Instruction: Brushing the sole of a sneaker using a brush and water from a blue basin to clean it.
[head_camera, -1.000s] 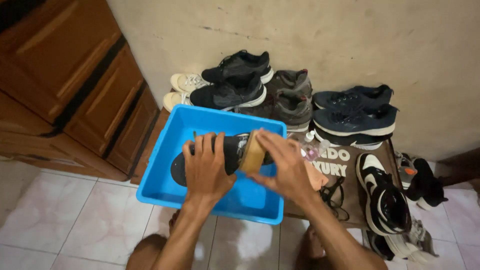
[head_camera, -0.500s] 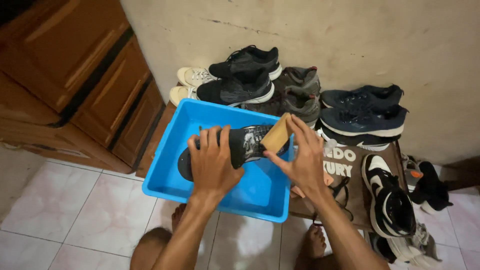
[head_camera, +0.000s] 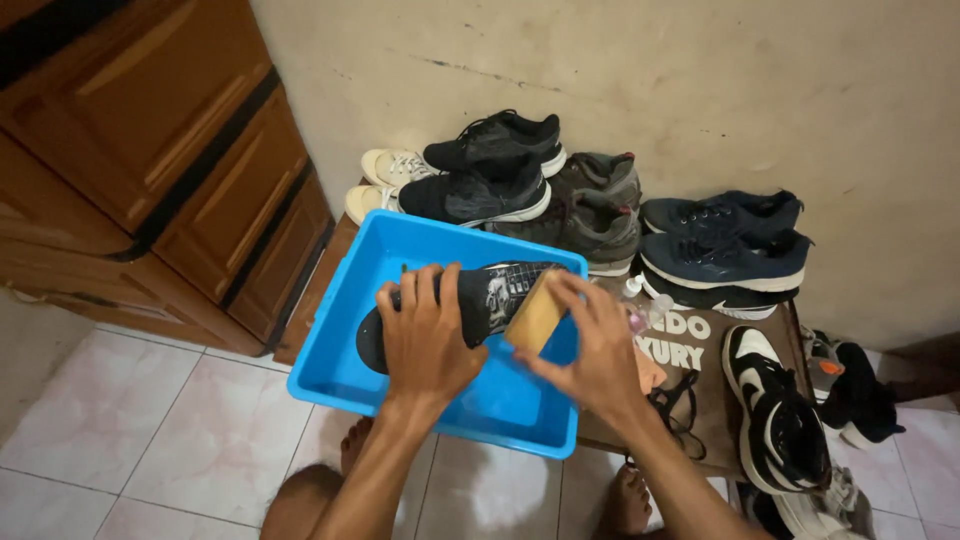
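A black sneaker (head_camera: 490, 295) lies on its side over a blue plastic tub (head_camera: 345, 320), sole toward me. My left hand (head_camera: 425, 335) grips the sneaker's heel half from above. My right hand (head_camera: 590, 345) holds a tan wooden brush (head_camera: 535, 312) pressed against the sneaker's toe half. Both forearms reach in from the bottom of the view.
Several pairs of shoes line the wall: cream (head_camera: 385, 180), black (head_camera: 490, 165), grey (head_camera: 595, 205), navy (head_camera: 725, 245). A brown mat (head_camera: 690, 345) holds a small clear bottle (head_camera: 640, 305), black laces (head_camera: 680, 405) and a black-and-white sneaker (head_camera: 775, 410). A wooden cabinet (head_camera: 150, 170) stands left.
My right hand has drawn the brush down and toward me along the sneaker, from its far toe edge to its side. The left hand stays clamped on the sneaker.
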